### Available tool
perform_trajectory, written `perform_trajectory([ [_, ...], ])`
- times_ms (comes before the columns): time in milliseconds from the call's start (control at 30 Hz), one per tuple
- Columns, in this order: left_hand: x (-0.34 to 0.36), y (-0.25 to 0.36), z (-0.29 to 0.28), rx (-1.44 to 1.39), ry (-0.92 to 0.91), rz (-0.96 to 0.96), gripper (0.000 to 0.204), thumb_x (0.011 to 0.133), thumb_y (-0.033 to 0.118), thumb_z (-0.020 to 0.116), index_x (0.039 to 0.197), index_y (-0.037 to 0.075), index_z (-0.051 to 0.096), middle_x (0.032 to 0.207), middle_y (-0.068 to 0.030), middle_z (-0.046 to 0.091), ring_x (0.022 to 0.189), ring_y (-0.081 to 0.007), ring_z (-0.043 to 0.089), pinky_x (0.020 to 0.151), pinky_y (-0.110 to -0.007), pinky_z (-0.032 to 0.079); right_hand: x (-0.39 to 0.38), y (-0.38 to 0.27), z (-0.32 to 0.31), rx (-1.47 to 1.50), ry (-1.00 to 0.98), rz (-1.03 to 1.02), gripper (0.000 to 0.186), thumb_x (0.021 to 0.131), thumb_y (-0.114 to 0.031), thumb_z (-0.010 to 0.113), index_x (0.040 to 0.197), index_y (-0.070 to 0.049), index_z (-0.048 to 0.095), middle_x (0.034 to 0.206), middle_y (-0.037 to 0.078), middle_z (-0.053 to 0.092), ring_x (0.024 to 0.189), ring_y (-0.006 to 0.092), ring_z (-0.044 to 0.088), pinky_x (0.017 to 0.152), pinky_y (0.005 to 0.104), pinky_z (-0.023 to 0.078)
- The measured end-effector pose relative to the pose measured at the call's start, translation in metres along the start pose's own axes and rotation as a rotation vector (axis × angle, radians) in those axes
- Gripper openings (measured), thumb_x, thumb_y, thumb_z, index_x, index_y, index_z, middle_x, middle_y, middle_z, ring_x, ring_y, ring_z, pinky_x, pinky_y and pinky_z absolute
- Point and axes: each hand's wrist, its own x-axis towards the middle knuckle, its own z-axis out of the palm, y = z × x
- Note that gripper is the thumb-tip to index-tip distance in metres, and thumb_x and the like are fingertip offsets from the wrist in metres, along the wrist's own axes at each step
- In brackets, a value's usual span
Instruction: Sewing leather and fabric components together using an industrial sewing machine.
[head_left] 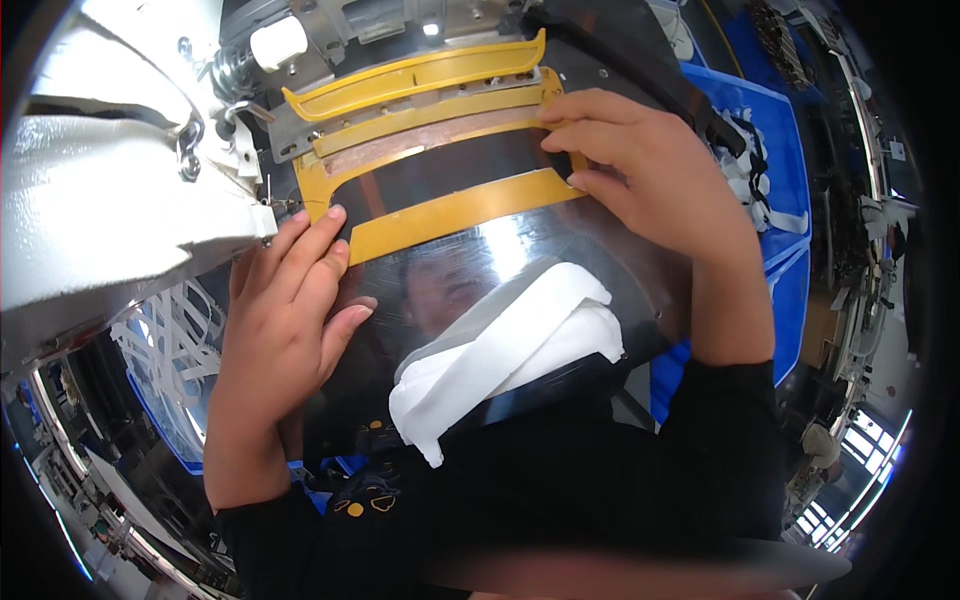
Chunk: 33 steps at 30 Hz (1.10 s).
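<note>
A yellow template frame [455, 213] with a dark rectangular opening lies on a shiny dark plate [470, 255]. Along its far side run a pinkish strip [430, 143] and a raised yellow curved bar [415, 80]. My left hand [290, 290] rests with fingers stretched out, their tips at the frame's left corner, close beside the sewing machine's needle area. At the opposite end, my right hand [640, 165] has its bent fingers and thumb on the frame's right end, gripping it. Folded white fabric strips [505, 355] lie on the plate nearer to me, apart from both hands.
A white sewing machine [120, 200] fills the left side, close to my left fingers. Blue bins stand on both sides: the right bin [790, 160] holds white and black pieces, the left bin [160, 425] holds white strips [175, 345]. A metal bracket [375, 20] spans the far side.
</note>
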Motion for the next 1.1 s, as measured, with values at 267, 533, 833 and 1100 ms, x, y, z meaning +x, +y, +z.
perform_trajectory([
  [267, 0.001, -0.005, 0.001, -0.052, -0.015, 0.002, 0.048, 0.093, 0.028, 0.083, 0.131, 0.000, 0.072, 0.164, -0.0117, 0.059, 0.151, -0.0377, 0.051, 0.121, -0.053, 0.040, -0.011, -0.009, -0.007, -0.371, -0.197, -0.051, 0.033, 0.095, -0.011, 0.076, 0.127, -0.010, 0.082, 0.141, -0.004, 0.076, 0.109, 0.0226, 0.078, 0.092, 0.0344, 0.063],
  [533, -0.003, 0.000, -0.006, -0.034, -0.008, 0.013, 0.045, 0.092, 0.021, 0.083, 0.130, -0.001, 0.072, 0.156, -0.0154, 0.065, 0.149, -0.0393, 0.054, 0.125, -0.053, 0.039, -0.012, -0.016, -0.017, -0.343, -0.261, -0.044, 0.028, 0.095, -0.013, 0.078, 0.123, -0.009, 0.082, 0.140, -0.001, 0.077, 0.105, 0.0225, 0.079, 0.089, 0.0337, 0.063],
  [833, -0.005, 0.002, 0.002, -0.009, 0.174, 0.161, 0.035, 0.090, 0.021, 0.085, 0.119, 0.005, 0.077, 0.131, -0.0121, 0.076, 0.127, -0.0322, 0.069, 0.112, -0.049, 0.051, 0.020, 0.033, 0.014, 0.828, 0.190, 0.332, 0.018, 0.098, -0.005, 0.064, 0.115, -0.009, 0.064, 0.128, 0.012, 0.079, 0.068, 0.0069, 0.063, 0.066, 0.0197, 0.053],
  [1100, -0.009, -0.001, 0.007, -0.043, 0.279, 0.185, 0.033, 0.090, 0.023, 0.083, 0.115, 0.002, 0.078, 0.114, -0.0090, 0.075, 0.107, -0.0272, 0.070, 0.101, -0.044, 0.054, 0.010, 0.062, 0.009, 0.903, 0.170, 0.256, 0.033, 0.091, 0.008, 0.049, 0.115, -0.007, 0.068, 0.123, 0.009, 0.078, 0.065, 0.0064, 0.055, 0.062, 0.0195, 0.046],
])
